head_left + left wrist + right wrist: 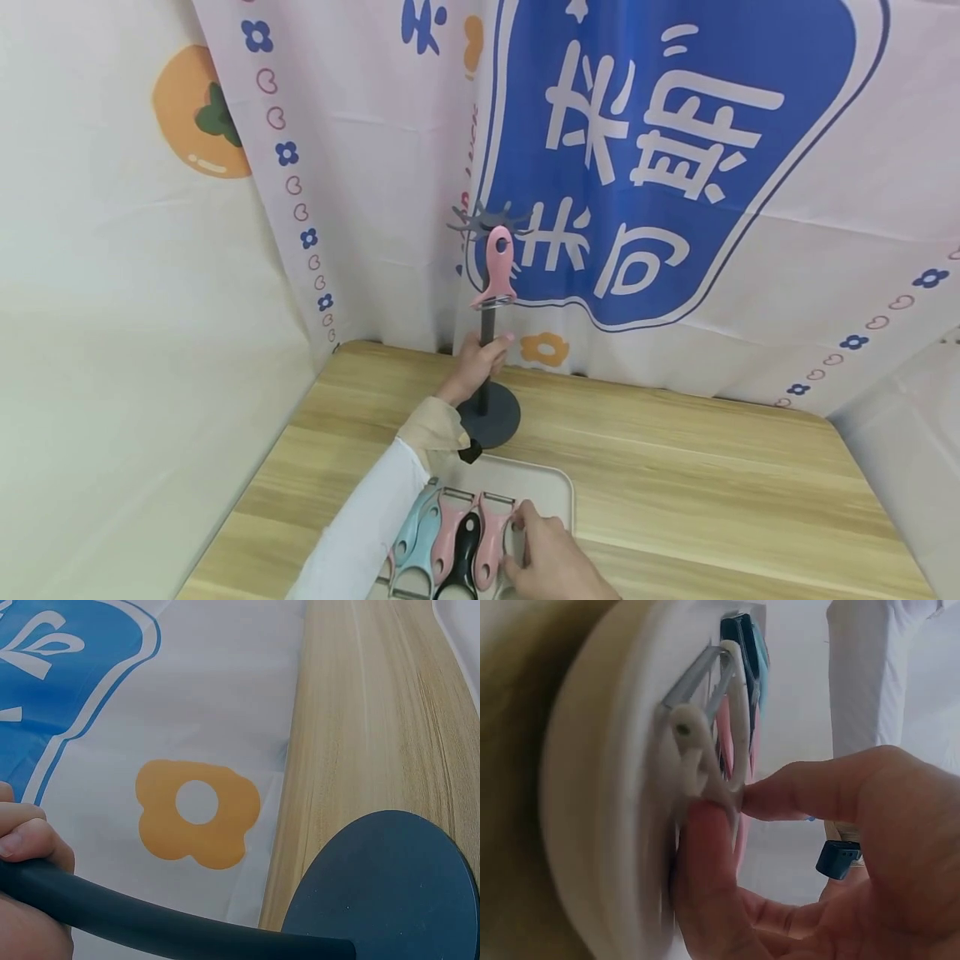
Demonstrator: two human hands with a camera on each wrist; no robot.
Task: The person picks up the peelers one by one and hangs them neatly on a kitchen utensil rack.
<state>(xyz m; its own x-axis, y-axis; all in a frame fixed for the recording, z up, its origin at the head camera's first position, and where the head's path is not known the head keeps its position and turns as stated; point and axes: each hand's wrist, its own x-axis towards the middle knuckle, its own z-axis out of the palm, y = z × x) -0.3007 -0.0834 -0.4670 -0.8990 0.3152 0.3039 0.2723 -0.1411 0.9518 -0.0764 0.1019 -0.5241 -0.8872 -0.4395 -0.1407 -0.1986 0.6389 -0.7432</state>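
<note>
My left hand (pixel 477 363) grips the dark post (pixel 488 325) of a standing utensil rack partway up. A pink peeler (pixel 498 260) hangs by its handle hole from the hooked top (pixel 480 220). The rack's round base (pixel 390 877) rests on the wooden tabletop. Over the tray (pixel 553 487), my right hand (pixel 557 560) pinches a white peeler (pixel 737 712) between thumb and finger, its metal blade close to the tray wall. Beside it in the tray lie pink peelers (pixel 492 537), a black peeler (pixel 466 546) and light blue peelers (pixel 426 537).
Wooden tabletop (pixel 712 492) extends to the right of the tray. A printed cloth (pixel 390 208) hangs behind the table, with the rack close in front of it. My left sleeve (pixel 367 517) passes over the tray's left side.
</note>
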